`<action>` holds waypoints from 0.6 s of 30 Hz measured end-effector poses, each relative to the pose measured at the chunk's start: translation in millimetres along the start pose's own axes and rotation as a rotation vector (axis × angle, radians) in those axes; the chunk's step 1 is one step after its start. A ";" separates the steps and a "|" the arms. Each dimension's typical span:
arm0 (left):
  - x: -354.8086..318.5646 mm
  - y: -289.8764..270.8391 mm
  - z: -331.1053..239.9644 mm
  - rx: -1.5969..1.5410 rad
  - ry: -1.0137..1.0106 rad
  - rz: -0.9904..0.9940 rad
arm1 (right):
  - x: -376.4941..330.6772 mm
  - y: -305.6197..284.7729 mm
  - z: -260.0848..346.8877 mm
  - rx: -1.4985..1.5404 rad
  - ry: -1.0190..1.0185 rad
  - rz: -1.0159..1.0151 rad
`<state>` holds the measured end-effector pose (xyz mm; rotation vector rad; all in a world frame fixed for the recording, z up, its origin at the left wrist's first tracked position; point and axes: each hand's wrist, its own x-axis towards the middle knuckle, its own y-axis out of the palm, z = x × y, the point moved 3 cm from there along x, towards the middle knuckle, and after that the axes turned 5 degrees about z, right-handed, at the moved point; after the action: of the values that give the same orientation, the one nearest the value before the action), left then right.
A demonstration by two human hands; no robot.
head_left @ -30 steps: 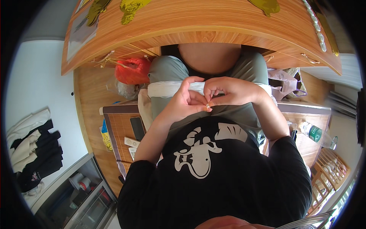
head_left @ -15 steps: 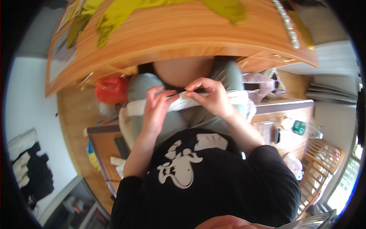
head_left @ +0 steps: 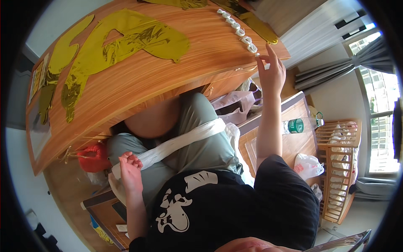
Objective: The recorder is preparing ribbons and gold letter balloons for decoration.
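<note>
At the right end of the desk, my right hand (head_left: pixel 272 75) reaches to the near end of a row of small white twisted coils (head_left: pixel 240 32). Its thumb and one finger pinch a tiny white piece (head_left: pixel 257 54), while the index finger points away. Over my left thigh hovers my left hand (head_left: pixel 132 170), palm up, fingers loosely curled with the thumb apart. I see nothing held in it. A long white fabric strip (head_left: pixel 184 140) stretches across both thighs, passing beside the left hand's fingers.
Shiny yellow flat pieces (head_left: pixel 126 40) lie on the wooden desk (head_left: pixel 205 50). To the right are a lilac bag (head_left: pixel 235 105), a green-labelled bottle (head_left: pixel 296 125), a white plastic bag (head_left: pixel 307 165) and a wooden rack (head_left: pixel 338 168). A red bag (head_left: pixel 94 156) hangs below the desk's left side.
My hands have parted from above the strip on my lap. The right has moved up and right to the row of coils; the left has dropped left. The view has turned right.
</note>
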<state>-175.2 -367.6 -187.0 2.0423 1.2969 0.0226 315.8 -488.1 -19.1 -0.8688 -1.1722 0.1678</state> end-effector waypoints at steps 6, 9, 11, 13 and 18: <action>4.3 11.4 -9.8 0.020 -0.001 0.017 | 0.4 5.7 0.0 0.020 0.011 0.064; 6.2 1.5 -10.9 -0.026 0.021 -0.002 | -2.9 6.9 0.4 0.022 0.010 0.038; 4.9 -8.6 -13.7 -0.017 0.034 -0.005 | -6.7 10.8 2.7 0.054 0.088 0.045; 7.0 -23.6 -13.4 -0.003 0.050 -0.024 | -3.0 17.9 -3.0 0.039 0.059 0.009; 19.1 -23.8 -31.7 1.170 0.355 -0.027 | -21.9 0.6 37.7 0.125 -0.065 -0.207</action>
<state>-196.1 -329.1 -183.2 3.0804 1.7912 -0.5228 274.6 -480.3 -31.3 -0.6324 -1.2903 0.0993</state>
